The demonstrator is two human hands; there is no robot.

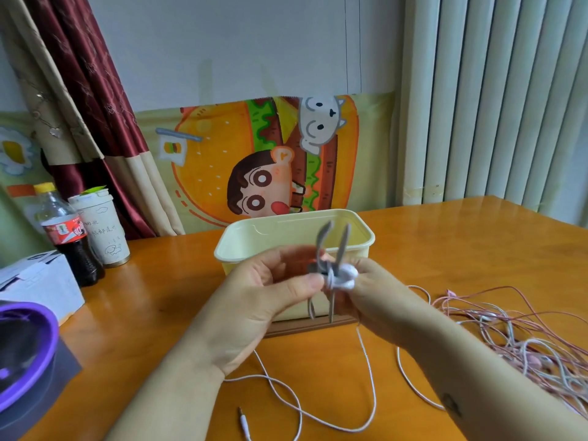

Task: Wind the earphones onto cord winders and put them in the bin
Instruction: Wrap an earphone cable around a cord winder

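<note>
Bottom centre, the white earphone cord (pixel 370 377) loops loose on the table (pixel 159 297), jack (pixel 243 421) lying free, and runs up to mid-frame, where the left hand (pixel 254 297) pinches a grey two-pronged cord winder (pixel 342 246) and the right hand (pixel 378 297) curls round the white earbuds (pixel 345 276) against it. Right behind sits the cream bin (pixel 286 219), floor hidden by the hands; pink-and-white earphone tangle (pixel 525 338) at right, part-full cola bottle (pixel 68 237) far left.

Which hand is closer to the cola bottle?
Left. The left hand is to the bottle's right, in front of the bin; the right hand is farther right, beyond it.
</note>
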